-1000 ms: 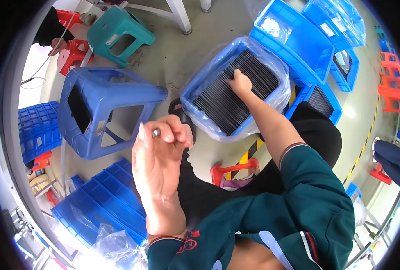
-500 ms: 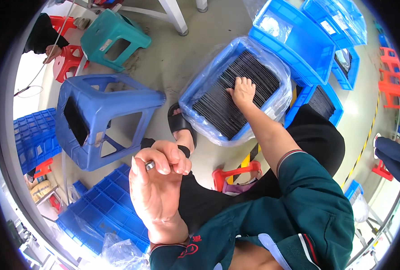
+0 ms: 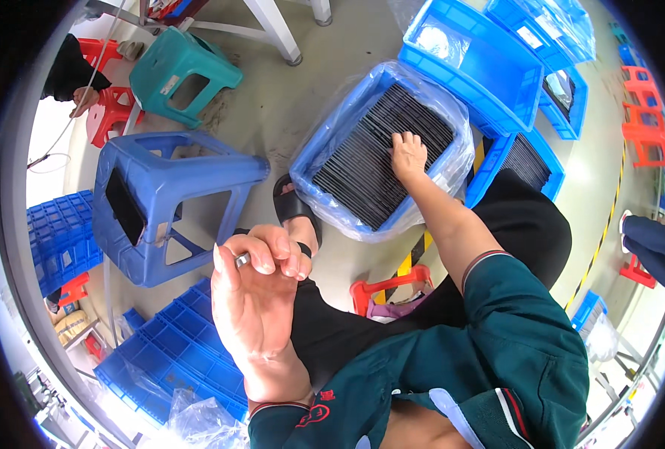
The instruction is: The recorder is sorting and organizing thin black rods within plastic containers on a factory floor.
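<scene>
Uncurling since a second ago, the right hand lies loosely spread on the black strips beneath it, seemingly touching rather than gripping, while the left hand, half-curled to its left, holds nothing visible.

Red embroidered emblem on the dark green polo shirt. White sticker on the green plastic stool, white label on the upper-right blue crate; print on both too small to read.
</scene>
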Motion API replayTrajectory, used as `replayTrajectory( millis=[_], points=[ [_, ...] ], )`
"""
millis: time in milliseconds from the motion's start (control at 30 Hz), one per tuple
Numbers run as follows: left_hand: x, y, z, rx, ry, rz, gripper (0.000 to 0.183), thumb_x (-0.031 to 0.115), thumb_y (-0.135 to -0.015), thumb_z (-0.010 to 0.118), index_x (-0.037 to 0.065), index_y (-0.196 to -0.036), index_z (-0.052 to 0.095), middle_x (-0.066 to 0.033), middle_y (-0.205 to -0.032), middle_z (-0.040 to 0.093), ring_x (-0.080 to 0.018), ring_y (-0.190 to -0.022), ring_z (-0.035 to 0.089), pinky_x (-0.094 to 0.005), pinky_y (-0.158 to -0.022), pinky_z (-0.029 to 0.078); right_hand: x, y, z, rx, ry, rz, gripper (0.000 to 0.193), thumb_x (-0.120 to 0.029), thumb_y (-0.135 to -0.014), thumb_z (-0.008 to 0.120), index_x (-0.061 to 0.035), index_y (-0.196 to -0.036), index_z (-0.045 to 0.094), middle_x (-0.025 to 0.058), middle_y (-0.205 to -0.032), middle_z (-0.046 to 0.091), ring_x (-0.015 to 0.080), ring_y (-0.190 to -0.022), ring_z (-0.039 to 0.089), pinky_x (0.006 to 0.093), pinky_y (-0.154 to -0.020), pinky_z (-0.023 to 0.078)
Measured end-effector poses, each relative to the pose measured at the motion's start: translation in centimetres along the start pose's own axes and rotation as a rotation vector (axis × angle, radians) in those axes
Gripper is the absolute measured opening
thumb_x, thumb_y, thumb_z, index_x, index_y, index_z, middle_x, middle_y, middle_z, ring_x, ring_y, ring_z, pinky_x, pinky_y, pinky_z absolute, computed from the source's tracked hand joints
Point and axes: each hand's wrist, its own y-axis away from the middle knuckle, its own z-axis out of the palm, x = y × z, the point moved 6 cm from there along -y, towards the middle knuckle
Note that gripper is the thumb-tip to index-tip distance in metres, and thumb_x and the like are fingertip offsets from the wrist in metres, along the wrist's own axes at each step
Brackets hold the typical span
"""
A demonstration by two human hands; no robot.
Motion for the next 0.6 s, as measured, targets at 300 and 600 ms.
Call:
replayTrajectory(
  millis=[300,600],
  points=[
    [0.1,0.0,0.1,-0.005,0.003,-0.006,0.041,0.040,-0.097,0.037,0.006,-0.077,0.046,-0.0080,-0.084,0.041,-0.0186,-0.074,0.037,-0.0314,-0.068,0.034,1.8,-1.1,0.8,-0.078,-0.025,0.070,0.019,-0.026,-0.081,0.058,-0.0129,-0.094,0.053,0.0070,-0.096,0.056,0.0264,-0.095,0.055,0.0415,-0.074,0.046],
    [0.0,0.0,0.4,0.009,0.015,-0.009,0.041,0.040,-0.097,0.037,0.006,-0.076,0.046,-0.0078,-0.082,0.041,-0.0184,-0.072,0.037,-0.0313,-0.066,0.034,3.6,-0.8,0.8,-0.089,0.002,0.123,0.021,-0.027,-0.084,0.055,-0.0127,-0.099,0.054,0.0070,-0.099,0.055,0.0263,-0.097,0.053,0.0411,-0.074,0.046]
  ],
)
